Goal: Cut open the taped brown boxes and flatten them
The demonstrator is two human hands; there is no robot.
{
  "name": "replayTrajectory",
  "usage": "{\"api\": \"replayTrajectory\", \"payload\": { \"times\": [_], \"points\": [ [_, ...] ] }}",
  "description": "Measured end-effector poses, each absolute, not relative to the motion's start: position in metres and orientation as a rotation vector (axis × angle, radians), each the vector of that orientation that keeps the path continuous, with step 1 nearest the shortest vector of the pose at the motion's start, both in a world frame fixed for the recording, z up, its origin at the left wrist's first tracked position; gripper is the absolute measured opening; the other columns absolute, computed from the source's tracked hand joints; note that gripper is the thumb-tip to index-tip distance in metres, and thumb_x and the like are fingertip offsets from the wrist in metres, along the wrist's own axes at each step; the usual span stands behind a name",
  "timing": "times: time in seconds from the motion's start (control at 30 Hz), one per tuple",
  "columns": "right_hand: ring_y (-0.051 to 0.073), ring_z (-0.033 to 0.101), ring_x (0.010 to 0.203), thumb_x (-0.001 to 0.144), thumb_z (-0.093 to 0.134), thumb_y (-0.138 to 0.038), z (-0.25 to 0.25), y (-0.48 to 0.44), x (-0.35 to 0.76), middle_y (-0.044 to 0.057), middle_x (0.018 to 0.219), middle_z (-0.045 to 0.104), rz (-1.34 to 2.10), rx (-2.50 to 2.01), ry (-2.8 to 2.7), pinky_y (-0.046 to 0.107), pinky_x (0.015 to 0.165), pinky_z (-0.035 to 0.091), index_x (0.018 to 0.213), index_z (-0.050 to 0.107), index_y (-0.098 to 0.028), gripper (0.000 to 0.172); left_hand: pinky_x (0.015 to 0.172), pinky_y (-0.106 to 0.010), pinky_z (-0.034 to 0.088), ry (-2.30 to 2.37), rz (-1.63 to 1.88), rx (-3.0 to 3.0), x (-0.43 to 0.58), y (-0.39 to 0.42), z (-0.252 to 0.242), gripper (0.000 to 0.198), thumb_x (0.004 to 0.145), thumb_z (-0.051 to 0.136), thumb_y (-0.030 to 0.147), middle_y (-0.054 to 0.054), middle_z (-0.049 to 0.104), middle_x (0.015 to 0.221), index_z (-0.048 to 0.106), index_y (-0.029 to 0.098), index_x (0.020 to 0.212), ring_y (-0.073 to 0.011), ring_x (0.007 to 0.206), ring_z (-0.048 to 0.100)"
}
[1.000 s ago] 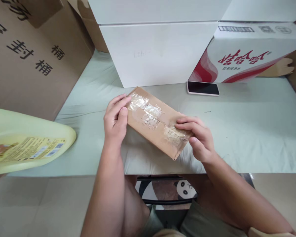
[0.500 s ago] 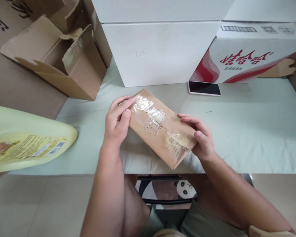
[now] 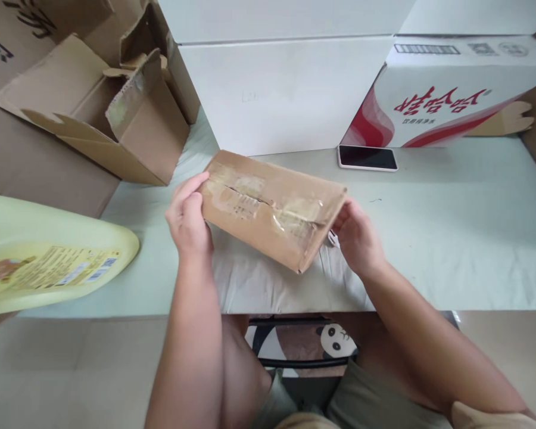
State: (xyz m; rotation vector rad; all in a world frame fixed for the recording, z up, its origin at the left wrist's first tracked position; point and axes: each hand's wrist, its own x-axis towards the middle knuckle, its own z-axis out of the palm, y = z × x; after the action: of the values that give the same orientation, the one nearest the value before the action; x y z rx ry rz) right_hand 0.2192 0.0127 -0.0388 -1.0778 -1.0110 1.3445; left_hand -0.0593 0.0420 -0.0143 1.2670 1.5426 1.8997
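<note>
A closed cardboard box (image 3: 254, 232) with torn, glossy clear tape along its seam is held tilted above the cloth-covered surface, its right end lower. My left hand (image 3: 190, 217) grips its left end, thumb and fingers closed round the edge. At the right end, my right hand (image 3: 360, 235) has its fingertips partly hidden behind the box's edge. Just below that hand, a small white object (image 3: 334, 238) with a dark part peeks out from under the box; its kind I cannot make out.
A smartphone (image 3: 367, 158) lies behind the box, before a white-and-red carton (image 3: 446, 101) and a large white box (image 3: 286, 95). Open cardboard boxes (image 3: 152, 131) stand at the back left. A yellow jug (image 3: 62, 256) lies near the left front edge of the pale green cloth (image 3: 451, 238).
Both hands have lifted and turned the box, its left end swinging left and back. The small white object has come into view beneath its right end.
</note>
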Motion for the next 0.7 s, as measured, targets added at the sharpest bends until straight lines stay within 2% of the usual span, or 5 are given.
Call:
{"api": "replayTrajectory", "payload": {
  "times": [0.17, 0.27, 0.37, 0.53, 0.7],
  "points": [
    [0.028, 0.073, 0.103, 0.086, 0.057, -0.082, -0.036, 0.011, 0.219, 0.007, 0.109, 0.075, 1.431, -1.021, -1.108, 0.044, 0.089, 0.061, 0.116, 0.066, -0.028, 0.062, 0.084, -0.022, 0.054, 1.449, 2.035, 0.891, -0.054, 0.043, -0.008, 0.027, 0.080, 0.060, 0.026, -0.003, 0.080, 0.100, 0.083, 0.017, 0.091, -0.0151, 0.099, 0.070],
    [0.032, 0.060, 0.137, 0.093, 0.050, -0.081, -0.028, 0.004, 0.221, 0.007, 0.144, 0.065, 1.213, -0.938, -1.344, 0.051, 0.112, 0.054, 0.130, 0.066, -0.032, 0.063, 0.053, -0.022, 0.045, 1.314, 1.786, 0.533, -0.045, 0.043, -0.008, 0.024, 0.082, 0.057, 0.037, -0.001, 0.069, 0.072, 0.071, 0.019, 0.074, -0.0129, 0.061, 0.060],
    [0.032, 0.032, 0.162, 0.100, 0.053, -0.068, -0.023, 0.001, 0.226, 0.001, 0.170, 0.040, 1.007, -0.889, -1.619, 0.056, 0.131, 0.033, 0.146, 0.059, -0.037, 0.056, 0.041, -0.025, 0.038, 1.264, 1.371, 0.454, -0.035, 0.043, -0.012, 0.045, 0.088, 0.047, 0.057, -0.004, 0.060, 0.058, 0.065, 0.019, 0.073, -0.0145, 0.044, 0.049],
    [0.031, 0.017, 0.167, 0.104, 0.055, -0.055, -0.020, 0.003, 0.230, 0.004, 0.168, 0.045, 0.857, -0.886, -1.856, 0.063, 0.136, 0.014, 0.149, 0.059, -0.034, 0.050, 0.038, -0.023, 0.030, 1.337, 1.006, 0.589, -0.026, 0.040, -0.012, 0.058, 0.093, 0.039, 0.068, -0.010, 0.071, 0.077, 0.068, 0.018, 0.098, -0.0171, 0.049, 0.061],
    [0.033, 0.028, 0.163, 0.102, 0.055, -0.058, -0.015, 0.003, 0.228, 0.003, 0.157, 0.058, 0.749, -0.904, -1.828, 0.064, 0.136, 0.014, 0.119, 0.074, -0.031, 0.037, 0.038, -0.023, 0.014, 1.357, 0.785, 0.668, -0.024, 0.034, -0.010, 0.050, 0.084, 0.050, 0.059, -0.010, 0.076, 0.095, 0.064, 0.021, 0.113, -0.0184, 0.052, 0.066]
  ]
}}
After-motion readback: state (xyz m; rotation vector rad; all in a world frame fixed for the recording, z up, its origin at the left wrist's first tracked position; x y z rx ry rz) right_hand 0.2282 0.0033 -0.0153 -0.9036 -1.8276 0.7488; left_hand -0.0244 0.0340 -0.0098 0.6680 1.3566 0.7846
